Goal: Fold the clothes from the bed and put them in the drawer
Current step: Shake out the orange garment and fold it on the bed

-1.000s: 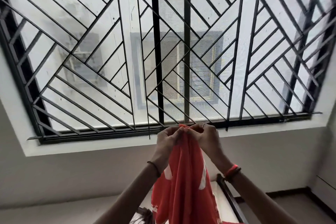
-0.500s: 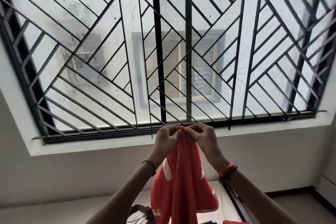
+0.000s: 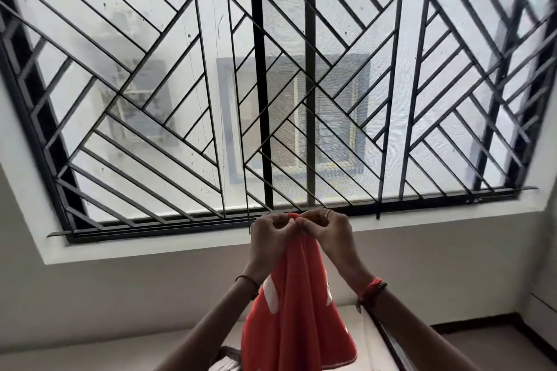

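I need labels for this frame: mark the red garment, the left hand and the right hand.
red garment (image 3: 298, 304), head view, on the hanging cloth below the hands.
left hand (image 3: 268, 238), head view, on the back of the hand.
right hand (image 3: 327, 232), head view, on the knuckles.

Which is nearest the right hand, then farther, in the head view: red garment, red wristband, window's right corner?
1. Red garment: pinched in the right hand.
2. Red wristband: on that arm's wrist, below.
3. Window's right corner: far right.
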`<state>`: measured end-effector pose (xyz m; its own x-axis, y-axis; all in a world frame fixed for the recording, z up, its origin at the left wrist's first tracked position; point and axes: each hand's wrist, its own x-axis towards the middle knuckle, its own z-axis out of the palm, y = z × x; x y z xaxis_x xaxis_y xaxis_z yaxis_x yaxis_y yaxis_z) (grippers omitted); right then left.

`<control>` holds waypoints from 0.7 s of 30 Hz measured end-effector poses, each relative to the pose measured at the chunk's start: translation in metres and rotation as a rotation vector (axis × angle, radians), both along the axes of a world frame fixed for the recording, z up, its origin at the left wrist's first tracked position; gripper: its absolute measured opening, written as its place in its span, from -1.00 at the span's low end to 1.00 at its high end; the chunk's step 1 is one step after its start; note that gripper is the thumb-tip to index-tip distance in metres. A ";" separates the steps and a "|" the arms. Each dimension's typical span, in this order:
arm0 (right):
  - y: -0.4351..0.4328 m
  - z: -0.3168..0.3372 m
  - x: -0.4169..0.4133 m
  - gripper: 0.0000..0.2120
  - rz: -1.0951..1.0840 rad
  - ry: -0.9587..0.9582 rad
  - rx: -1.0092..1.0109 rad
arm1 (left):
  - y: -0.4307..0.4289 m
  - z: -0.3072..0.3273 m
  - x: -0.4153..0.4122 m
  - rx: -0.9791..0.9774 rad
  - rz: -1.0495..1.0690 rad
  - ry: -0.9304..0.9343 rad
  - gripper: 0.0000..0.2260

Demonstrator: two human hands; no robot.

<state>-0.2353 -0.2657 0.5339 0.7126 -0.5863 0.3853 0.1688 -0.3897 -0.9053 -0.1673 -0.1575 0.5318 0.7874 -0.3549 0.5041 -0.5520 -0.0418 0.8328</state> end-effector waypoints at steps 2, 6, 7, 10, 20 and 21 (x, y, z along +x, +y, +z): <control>0.001 0.003 0.002 -0.96 -0.046 0.010 -0.075 | -0.002 -0.001 0.001 0.014 0.013 -0.023 -0.91; 0.009 0.007 0.006 -0.91 -0.134 0.062 -0.243 | -0.005 -0.005 0.003 0.048 0.075 -0.031 -0.92; 0.012 0.006 0.008 -0.90 -0.154 0.077 -0.283 | -0.006 -0.005 0.002 0.051 0.085 -0.034 -0.91; 0.016 0.006 0.011 -0.88 -0.217 0.140 -0.356 | -0.008 -0.005 0.001 0.039 0.094 -0.050 -0.91; 0.013 0.018 0.016 -0.92 -0.229 0.166 -0.318 | -0.003 0.000 0.015 0.176 0.207 -0.081 -0.91; 0.012 0.020 0.017 -0.93 -0.216 0.156 -0.302 | -0.003 0.002 0.016 0.184 0.216 -0.088 -0.89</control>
<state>-0.2181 -0.2533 0.5537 0.6491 -0.6058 0.4600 -0.0761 -0.6534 -0.7532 -0.1514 -0.1607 0.5338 0.8107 -0.2755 0.5166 -0.5837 -0.3126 0.7494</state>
